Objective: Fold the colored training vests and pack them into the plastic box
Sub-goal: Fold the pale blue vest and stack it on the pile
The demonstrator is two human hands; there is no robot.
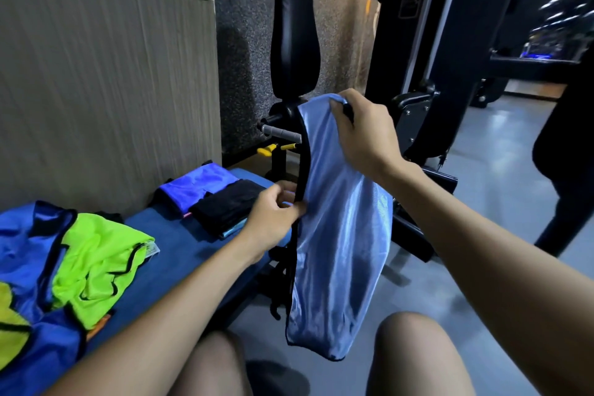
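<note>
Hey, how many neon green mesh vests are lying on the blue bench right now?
2. One neon green mesh vest lies crumpled on the blue bench, partly over a blue vest. A second green vest shows at the left edge. Others may be hidden underneath.

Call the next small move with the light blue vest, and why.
Probably lay it flat on the blue bench for folding. The light blue vest hangs unfolded in the air, the right hand gripping its top and the left hand pinching its black-trimmed edge; folded vests already sit on the bench.
</note>
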